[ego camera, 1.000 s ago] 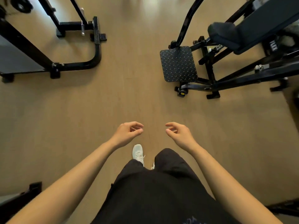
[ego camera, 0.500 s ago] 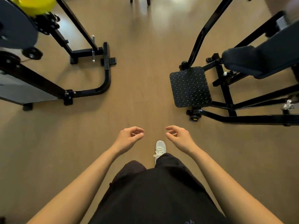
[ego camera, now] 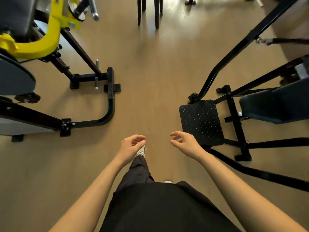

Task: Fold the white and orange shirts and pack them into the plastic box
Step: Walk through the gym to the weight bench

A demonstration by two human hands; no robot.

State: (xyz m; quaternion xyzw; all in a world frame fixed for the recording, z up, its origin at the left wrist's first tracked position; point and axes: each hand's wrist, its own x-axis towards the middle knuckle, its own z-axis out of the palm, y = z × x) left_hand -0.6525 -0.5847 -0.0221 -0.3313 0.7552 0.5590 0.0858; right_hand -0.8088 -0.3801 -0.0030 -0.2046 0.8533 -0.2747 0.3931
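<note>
No shirt and no plastic box is in view. My left hand (ego camera: 132, 146) is held out in front of me over the wooden floor, fingers loosely curled and holding nothing. My right hand (ego camera: 184, 144) is level with it, a hand's width to the right, fingers also loosely curled and empty. Below them I see my black trousers (ego camera: 138, 171) and a white shoe (ego camera: 141, 152) stepping forward.
A black and yellow gym machine (ego camera: 41, 41) with a curved black floor bar (ego camera: 107, 114) stands at the left. A black machine with a studded footplate (ego camera: 201, 122) and padded seat (ego camera: 274, 106) stands at the right. Dark chair legs (ego camera: 148, 12) are ahead. A strip of wooden floor (ego camera: 150, 81) runs between them.
The view has moved forward along the floor between the machines; both have slid down the picture and the yellow part has come into view. My feet have swapped steps. My hands keep their pose.
</note>
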